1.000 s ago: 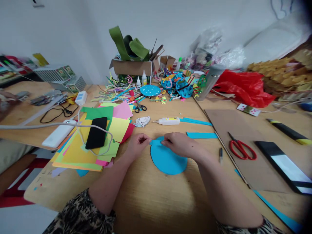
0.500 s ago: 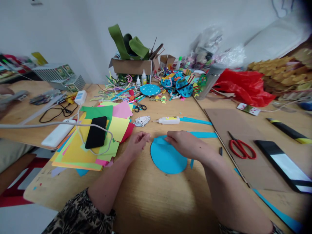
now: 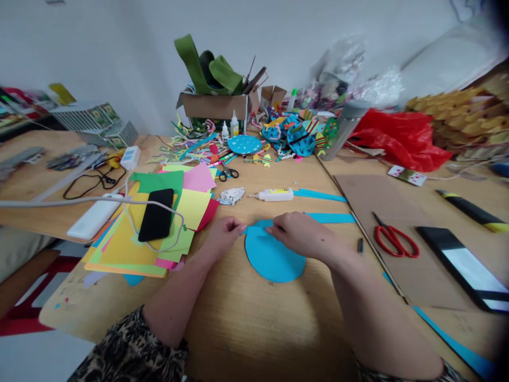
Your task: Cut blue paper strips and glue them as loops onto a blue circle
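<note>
A round blue disc (image 3: pixel 274 260) lies flat on the wooden table in front of me. At its upper left edge, my left hand (image 3: pixel 226 237) pinches the end of a narrow blue paper strip (image 3: pixel 256 231). My right hand (image 3: pixel 300 234) is over the disc's upper right part, thumb and finger closed on the same strip; its curled fingers hide that end. Just beyond the hands lies a white glue bottle (image 3: pixel 274 194) on its side. More blue strips (image 3: pixel 330 218) rest to the right.
Coloured paper sheets (image 3: pixel 131 249) with a black phone (image 3: pixel 156 215) on top lie at left. Red-handled scissors (image 3: pixel 394 241) rest on a cardboard sheet (image 3: pixel 369 196) at right, near a black-and-white device (image 3: pixel 465 268). Behind stand a flask (image 3: pixel 344 130) and a cardboard box (image 3: pixel 214 107).
My left fingers have closed on the strip's end at the disc's left edge. The right hand has barely shifted, and the disc stays in place.
</note>
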Available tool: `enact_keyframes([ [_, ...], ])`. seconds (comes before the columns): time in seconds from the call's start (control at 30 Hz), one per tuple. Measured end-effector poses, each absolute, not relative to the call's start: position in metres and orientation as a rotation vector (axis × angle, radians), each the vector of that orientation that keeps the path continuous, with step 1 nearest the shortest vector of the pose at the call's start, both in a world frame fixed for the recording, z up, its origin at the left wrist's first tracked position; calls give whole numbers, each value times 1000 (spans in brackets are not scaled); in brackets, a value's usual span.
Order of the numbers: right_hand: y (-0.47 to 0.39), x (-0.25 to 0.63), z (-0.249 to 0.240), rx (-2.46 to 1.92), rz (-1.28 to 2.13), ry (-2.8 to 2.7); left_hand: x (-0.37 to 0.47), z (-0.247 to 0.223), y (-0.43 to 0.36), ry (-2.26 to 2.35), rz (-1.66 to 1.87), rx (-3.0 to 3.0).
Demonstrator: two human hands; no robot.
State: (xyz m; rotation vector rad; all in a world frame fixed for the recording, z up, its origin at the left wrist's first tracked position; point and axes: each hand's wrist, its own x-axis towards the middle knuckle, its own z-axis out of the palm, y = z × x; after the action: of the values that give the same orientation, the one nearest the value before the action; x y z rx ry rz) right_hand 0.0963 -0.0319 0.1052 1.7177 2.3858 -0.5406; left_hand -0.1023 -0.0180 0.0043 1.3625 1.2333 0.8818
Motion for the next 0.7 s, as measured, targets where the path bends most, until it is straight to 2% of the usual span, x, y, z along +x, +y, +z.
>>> enact_keyframes([
  [0.33,-32,89,98,1803,-462,2235,-99,4,-15,1233,748,1224],
  [0.7,-32,90,104,1782,-472,2195,-94,-3,-10,1231,820,1175],
])
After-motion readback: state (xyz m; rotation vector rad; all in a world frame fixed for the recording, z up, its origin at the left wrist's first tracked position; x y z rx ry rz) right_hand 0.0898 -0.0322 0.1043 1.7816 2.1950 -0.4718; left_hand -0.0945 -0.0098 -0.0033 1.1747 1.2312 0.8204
